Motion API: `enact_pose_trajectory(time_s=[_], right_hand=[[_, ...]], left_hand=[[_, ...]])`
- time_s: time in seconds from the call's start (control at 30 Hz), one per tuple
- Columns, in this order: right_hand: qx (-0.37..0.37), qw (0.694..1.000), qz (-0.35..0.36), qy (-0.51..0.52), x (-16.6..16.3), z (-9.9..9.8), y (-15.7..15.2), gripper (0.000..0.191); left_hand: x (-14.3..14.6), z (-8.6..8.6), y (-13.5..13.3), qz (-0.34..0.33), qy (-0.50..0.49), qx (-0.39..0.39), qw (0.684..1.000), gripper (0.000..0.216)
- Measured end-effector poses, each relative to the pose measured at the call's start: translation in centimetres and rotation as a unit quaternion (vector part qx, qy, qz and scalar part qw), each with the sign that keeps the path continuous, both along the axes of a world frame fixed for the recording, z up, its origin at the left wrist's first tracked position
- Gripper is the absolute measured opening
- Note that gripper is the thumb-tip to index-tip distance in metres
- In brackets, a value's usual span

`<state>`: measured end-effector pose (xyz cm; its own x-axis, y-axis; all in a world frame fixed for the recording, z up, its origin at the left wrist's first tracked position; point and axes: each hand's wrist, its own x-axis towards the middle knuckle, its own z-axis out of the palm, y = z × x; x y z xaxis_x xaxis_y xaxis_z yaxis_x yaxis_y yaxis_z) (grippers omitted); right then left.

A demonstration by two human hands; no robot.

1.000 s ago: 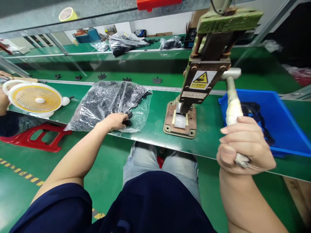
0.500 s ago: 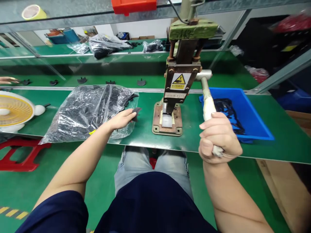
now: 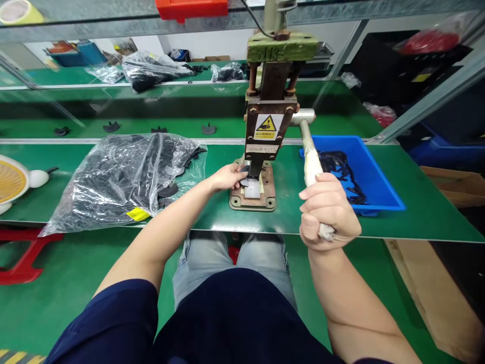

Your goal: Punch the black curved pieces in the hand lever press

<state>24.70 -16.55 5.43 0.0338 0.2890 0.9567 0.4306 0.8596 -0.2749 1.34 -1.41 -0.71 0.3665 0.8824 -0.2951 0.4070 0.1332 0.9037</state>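
Note:
My left hand [image 3: 228, 178] pinches a small dark curved piece [image 3: 244, 174] at the left side of the hand press [image 3: 265, 121], right by its ram. Under the ram, a pale block [image 3: 252, 189] sits on the rusty base plate [image 3: 269, 187]; the fingers partly cover the dark piece there. My right hand [image 3: 330, 210] is wrapped around the wrapped lever handle [image 3: 311, 164] of the press, near its lower end. To the left lies a clear plastic bag [image 3: 109, 177] full of dark pieces, its mouth open toward the press.
A blue bin [image 3: 382, 172] with black strips stands right of the press. Several dark pieces, one being a curved piece [image 3: 208, 129], lie in a row on the green surface behind. A fan [image 3: 13, 182] is at the left edge; a metal shelf [image 3: 94, 30] crosses above.
My left hand has moved right from the bag to the press base, carrying the dark piece. My right hand stays on the lever. The view has shifted slightly.

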Motion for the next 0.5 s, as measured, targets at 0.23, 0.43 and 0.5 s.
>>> enact_pose_trajectory(time_s=[0.23,0.43,0.5], right_hand=[[0.006,1.000,-0.011,-0.004,-0.1,0.2,-0.1,0.028],[0.014,1.000,-0.022,-0.001,-0.3,0.1,0.0,0.030],[0.015,1.000,-0.015,0.004,-0.3,0.2,0.1,0.030]], left_hand=[[0.9,1.2,1.2,-0.038,0.035,-0.050,0.997,0.025],[1.7,1.5,0.9,-0.004,0.067,-0.076,0.995,0.019],[1.9,1.6,0.8,0.004,0.079,-0.075,0.994,0.015]])
